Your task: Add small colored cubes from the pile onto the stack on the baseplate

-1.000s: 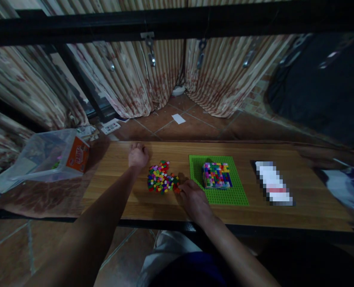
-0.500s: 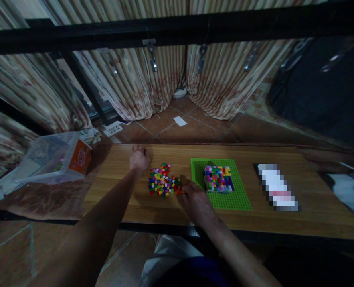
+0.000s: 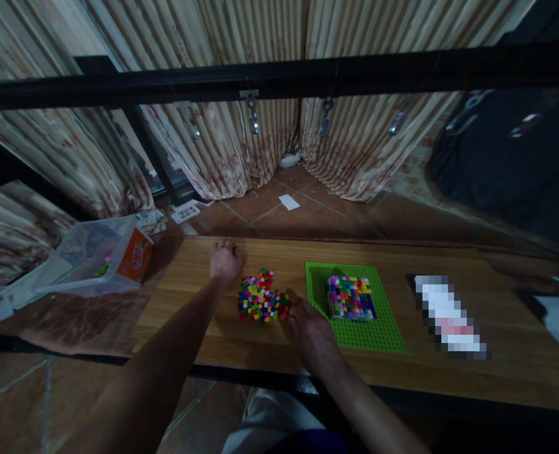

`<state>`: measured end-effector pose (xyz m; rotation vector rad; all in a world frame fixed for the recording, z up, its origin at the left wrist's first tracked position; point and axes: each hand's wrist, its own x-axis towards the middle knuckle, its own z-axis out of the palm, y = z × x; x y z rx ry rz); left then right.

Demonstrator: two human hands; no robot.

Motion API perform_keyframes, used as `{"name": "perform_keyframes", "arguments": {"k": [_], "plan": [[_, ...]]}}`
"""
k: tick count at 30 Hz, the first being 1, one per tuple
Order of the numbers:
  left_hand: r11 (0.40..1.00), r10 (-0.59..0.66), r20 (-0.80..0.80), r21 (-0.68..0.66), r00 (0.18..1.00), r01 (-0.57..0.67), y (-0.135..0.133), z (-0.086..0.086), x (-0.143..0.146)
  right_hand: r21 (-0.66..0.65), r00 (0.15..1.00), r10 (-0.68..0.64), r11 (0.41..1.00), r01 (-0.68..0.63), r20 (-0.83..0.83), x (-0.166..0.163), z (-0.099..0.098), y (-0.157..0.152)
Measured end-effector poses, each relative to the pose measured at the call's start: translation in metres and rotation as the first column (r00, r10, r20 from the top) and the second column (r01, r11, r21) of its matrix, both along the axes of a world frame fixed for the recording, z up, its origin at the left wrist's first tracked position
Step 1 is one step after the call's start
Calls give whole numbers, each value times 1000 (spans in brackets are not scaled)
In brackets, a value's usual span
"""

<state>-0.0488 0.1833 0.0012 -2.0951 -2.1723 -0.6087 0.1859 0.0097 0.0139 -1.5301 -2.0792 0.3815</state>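
Observation:
A loose pile of small multicoloured toy bricks [image 3: 261,299] lies on the wooden table. At the pile's right edge is my right hand [image 3: 313,334], thumb and fingers drawn together beside some orange bricks; whatever is between the fingertips is too small to make out. My left hand [image 3: 225,260] rests on the tabletop beyond the pile's upper left, its fingers curled and no object visible in it. To the right, a green studded baseplate [image 3: 386,325] carries a block built of many coloured bricks [image 3: 350,296], with rows of mixed colours on top.
A blurred-out phone-like object [image 3: 449,315] lies on the table's right side. Left of the wooden table [image 3: 189,340] stands a clear plastic bin [image 3: 83,252] with an orange label. A black bar [image 3: 279,81] with hanging metal clips crosses in front of the striped curtains [image 3: 255,38].
The view has tilted up slightly, so everything sits lower in the picture. My right fingers stay at the brick pile's edge with only slight movement. My left hand keeps its place on the table.

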Motion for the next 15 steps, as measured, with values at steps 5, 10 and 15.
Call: {"name": "perform_keyframes", "arguments": {"k": [5, 10, 15], "plan": [[1000, 8, 4, -4, 1000, -8, -1, 1, 1, 22, 1000, -17, 1000, 18, -16, -2, -2, -1], [1000, 12, 13, -5, 1000, -12, 0, 1, 1, 43, 998, -20, 999, 18, 54, -2, -9, -5], [1000, 8, 8, -9, 1000, -8, 0, 1, 1, 93, 1000, -10, 996, 12, -29, -2, -15, -6]]}}
